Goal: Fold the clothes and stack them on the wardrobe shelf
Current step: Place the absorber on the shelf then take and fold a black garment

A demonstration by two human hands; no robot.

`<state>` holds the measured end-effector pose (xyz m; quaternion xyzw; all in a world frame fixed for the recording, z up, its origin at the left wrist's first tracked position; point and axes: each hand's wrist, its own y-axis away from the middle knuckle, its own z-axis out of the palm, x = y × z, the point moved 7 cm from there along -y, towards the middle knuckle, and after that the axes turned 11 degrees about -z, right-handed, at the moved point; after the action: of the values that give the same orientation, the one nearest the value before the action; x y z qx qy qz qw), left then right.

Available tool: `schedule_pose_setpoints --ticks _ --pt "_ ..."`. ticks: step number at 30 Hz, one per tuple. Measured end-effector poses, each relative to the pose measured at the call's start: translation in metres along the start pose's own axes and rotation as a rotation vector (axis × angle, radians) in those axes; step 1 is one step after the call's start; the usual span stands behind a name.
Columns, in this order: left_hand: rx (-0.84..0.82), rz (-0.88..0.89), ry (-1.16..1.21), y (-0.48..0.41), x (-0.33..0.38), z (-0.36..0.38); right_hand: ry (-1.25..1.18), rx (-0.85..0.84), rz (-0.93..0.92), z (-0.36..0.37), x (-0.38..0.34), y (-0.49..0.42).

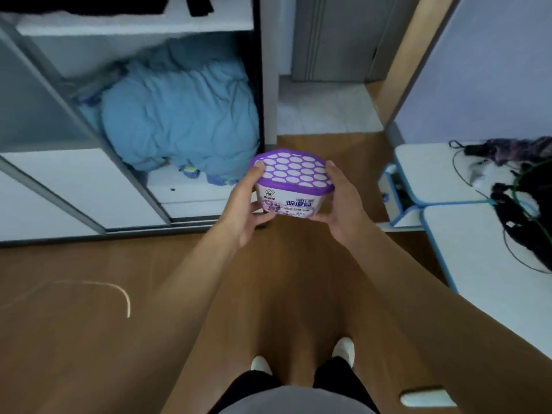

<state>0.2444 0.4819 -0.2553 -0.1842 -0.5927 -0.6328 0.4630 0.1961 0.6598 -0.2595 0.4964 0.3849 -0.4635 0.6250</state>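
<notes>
Holding: purple-lidded tub (294, 180) with a white honeycomb top, lifted clear of the floor just off frame centre toward 12 o'clock.
Left hand (248, 210): clasped round the tub's 9 o'clock side, one digit up on the lid rim, fingers curled under the base.
Right hand (340, 204): clasped round the 3 o'clock side in a matching hold.
Progress: judged barely begun or side-tracked (no garment in either hand, nothing mid-fold); folding and stacking apparently all left to do.
Clothes: dark garments (201, 7) at 11 o'clock, hanging over the shelf edge and cut off by the frame; folded or not, cannot tell.
Wardrobe shelf (134, 26): white board at 11 o'clock, directly under the dark garments, reachable through the open front.
Blue bundle (179, 115): quilted, crumpled, stuffed unfolded into the lower compartment at 10 o'clock; soft and bulky, likely to slump if pulled.
Desk (478, 249): white top at 3 o'clock, strewn with black cables (507, 204).
</notes>
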Motion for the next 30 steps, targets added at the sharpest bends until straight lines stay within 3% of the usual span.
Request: schedule_pose_setpoints --ticks 13,20,30 --pt "0.28 0.161 0.088 -0.03 0.142 -0.115 0.083 -0.234 -0.024 0.175 -0.058 -0.086" --pt "0.398 0.188 0.139 -0.086 0.227 -0.135 0.167 -0.339 -0.253 0.239 -0.119 -0.191" --pt "0.413 0.256 0.195 -0.145 0.357 -0.159 0.347 -0.499 -0.625 0.336 -0.214 -0.27"
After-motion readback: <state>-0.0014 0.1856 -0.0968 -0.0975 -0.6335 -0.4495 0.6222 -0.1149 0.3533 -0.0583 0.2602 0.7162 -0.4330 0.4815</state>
